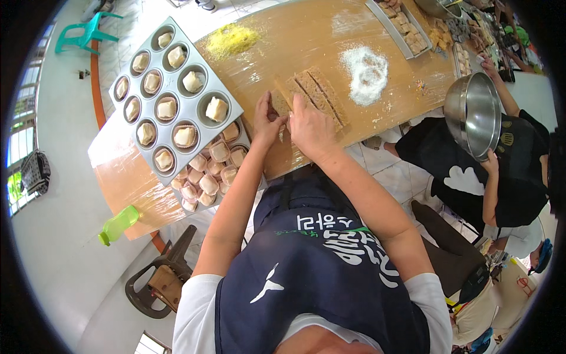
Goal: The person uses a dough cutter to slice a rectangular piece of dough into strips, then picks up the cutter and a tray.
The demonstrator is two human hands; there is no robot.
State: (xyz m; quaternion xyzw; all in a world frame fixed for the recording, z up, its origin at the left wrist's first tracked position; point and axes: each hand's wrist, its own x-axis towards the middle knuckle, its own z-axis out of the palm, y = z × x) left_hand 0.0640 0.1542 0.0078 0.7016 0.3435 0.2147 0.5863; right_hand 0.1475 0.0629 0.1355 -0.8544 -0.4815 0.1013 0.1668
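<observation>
A flat brown slab of dough [319, 95] lies on the plastic-covered table in front of me, parted into long strips by straight cuts. My right hand [313, 128] grips a thin straight-edged cutting tool [284, 94] with the index finger laid along it. Its blade runs across the slab's left part; most of the handle is hidden, so its exact kind is unclear. At the left end strip [278, 102] is my left hand [268, 121], thumb apart from the fingers and pointing at the tool. Whether it grips the strip's edge is not plain.
Left, a muffin tin [174, 82] with pale pieces in its cups overlaps a tray of paper-cupped pieces [208, 179]. Yellow crumbs [233, 40] and white powder [366, 75] lie on the table [300, 31]. A metal pan [400, 28] holds pieces. Right, a person holds a steel bowl [473, 116].
</observation>
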